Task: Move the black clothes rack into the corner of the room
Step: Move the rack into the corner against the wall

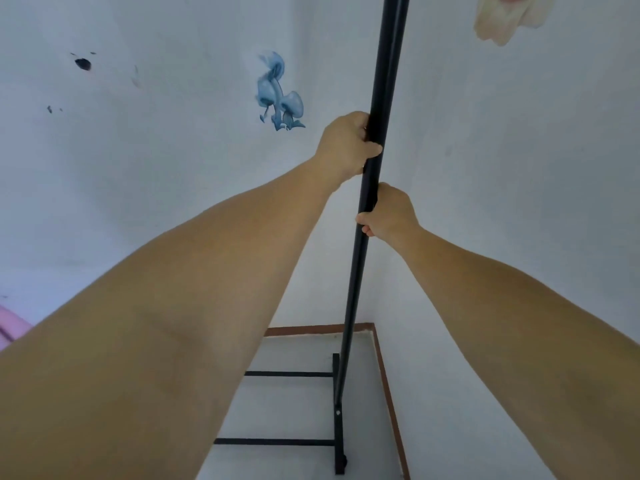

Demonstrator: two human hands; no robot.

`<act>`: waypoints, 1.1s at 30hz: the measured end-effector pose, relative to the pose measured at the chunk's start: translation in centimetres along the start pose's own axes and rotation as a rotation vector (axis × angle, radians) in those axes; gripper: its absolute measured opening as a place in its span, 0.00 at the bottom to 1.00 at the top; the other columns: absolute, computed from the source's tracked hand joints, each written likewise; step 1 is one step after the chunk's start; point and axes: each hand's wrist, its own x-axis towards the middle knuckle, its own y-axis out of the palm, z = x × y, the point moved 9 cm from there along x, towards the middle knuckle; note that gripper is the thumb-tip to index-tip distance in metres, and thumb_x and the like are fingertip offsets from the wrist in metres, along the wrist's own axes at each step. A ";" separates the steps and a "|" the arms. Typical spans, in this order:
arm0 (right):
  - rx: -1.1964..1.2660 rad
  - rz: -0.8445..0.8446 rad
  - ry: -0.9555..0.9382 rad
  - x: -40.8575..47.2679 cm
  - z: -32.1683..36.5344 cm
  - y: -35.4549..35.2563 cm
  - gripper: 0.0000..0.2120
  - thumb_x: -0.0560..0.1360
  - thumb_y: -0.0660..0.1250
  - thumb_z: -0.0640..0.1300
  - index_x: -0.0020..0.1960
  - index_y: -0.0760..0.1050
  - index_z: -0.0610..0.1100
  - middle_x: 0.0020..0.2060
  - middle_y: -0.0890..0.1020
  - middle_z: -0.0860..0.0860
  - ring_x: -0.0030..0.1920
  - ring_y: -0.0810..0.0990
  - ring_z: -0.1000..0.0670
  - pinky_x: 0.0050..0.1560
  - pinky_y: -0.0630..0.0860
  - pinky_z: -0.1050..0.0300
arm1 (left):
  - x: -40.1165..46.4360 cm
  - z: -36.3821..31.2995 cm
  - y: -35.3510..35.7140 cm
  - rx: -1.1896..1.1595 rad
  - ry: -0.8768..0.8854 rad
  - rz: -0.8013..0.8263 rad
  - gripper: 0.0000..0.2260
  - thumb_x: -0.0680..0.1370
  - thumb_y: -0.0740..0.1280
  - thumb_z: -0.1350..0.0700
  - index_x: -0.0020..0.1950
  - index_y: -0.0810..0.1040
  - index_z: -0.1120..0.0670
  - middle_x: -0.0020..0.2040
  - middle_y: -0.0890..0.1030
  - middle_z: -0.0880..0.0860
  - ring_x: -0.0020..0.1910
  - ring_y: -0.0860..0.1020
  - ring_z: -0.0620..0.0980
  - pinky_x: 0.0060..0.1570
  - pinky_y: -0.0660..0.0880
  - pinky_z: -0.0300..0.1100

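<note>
The black clothes rack (384, 71) shows as a tall upright pole running from the top of the view down to its base bar (337, 427) on the white floor. Two thin black crossbars reach left from that base and vanish behind my left forearm. My left hand (346, 147) is wrapped around the pole at mid height. My right hand (389, 213) grips the same pole just below it. The pole stands close to the room corner (373, 325), where two white walls meet. The rack's top and left side are out of view.
A brown skirting strip (388, 393) runs along the foot of both walls. The left wall carries a blue sticker (278, 95) and dark marks (83, 64). A pale sticker (509, 19) is high on the right wall. Something pink (10, 327) lies at the left edge.
</note>
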 end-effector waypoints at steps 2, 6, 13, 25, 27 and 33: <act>-0.008 0.009 -0.010 1.5 -0.2 -0.1 0.16 0.68 0.69 0.34 0.54 0.72 0.38 0.48 0.80 0.39 0.43 0.82 0.39 0.46 0.81 0.43 | 1.3 0.3 0.1 -0.002 -0.007 -0.014 0.15 0.73 0.64 0.66 0.60 0.72 0.63 0.43 0.74 0.55 0.49 0.76 0.57 0.51 0.78 0.58; -0.025 0.007 -0.028 4.1 -0.8 -0.6 0.17 0.68 0.70 0.35 0.55 0.71 0.38 0.48 0.80 0.39 0.45 0.81 0.38 0.47 0.81 0.43 | 3.8 0.6 0.8 0.028 -0.006 -0.033 0.16 0.73 0.64 0.66 0.60 0.72 0.62 0.50 0.76 0.60 0.54 0.77 0.62 0.50 0.78 0.57; -0.036 -0.008 -0.004 7.4 -2.2 -2.0 0.17 0.68 0.70 0.35 0.54 0.71 0.39 0.48 0.80 0.40 0.43 0.82 0.40 0.46 0.82 0.44 | 7.5 0.5 2.3 0.034 0.013 -0.013 0.15 0.73 0.65 0.66 0.59 0.73 0.62 0.48 0.76 0.58 0.52 0.78 0.60 0.50 0.79 0.55; -0.042 -0.057 0.057 11.4 -3.8 -3.6 0.15 0.69 0.70 0.35 0.54 0.71 0.40 0.47 0.80 0.41 0.40 0.82 0.42 0.44 0.82 0.46 | 12.0 0.2 4.2 0.091 0.045 0.038 0.14 0.73 0.65 0.65 0.58 0.73 0.64 0.52 0.77 0.63 0.54 0.77 0.61 0.53 0.76 0.56; -0.030 -0.039 0.067 11.9 -3.9 -3.4 0.15 0.69 0.69 0.35 0.54 0.71 0.40 0.47 0.80 0.41 0.40 0.83 0.42 0.45 0.82 0.46 | 12.3 0.5 4.2 0.097 0.050 0.031 0.14 0.73 0.65 0.64 0.58 0.73 0.64 0.52 0.78 0.63 0.53 0.77 0.61 0.53 0.76 0.56; -0.078 0.031 0.102 12.4 -3.8 -3.3 0.18 0.70 0.68 0.34 0.58 0.69 0.38 0.49 0.79 0.39 0.44 0.82 0.39 0.49 0.81 0.44 | 12.4 0.3 4.2 0.122 0.043 0.028 0.14 0.74 0.64 0.64 0.59 0.72 0.63 0.55 0.77 0.62 0.54 0.77 0.60 0.54 0.76 0.54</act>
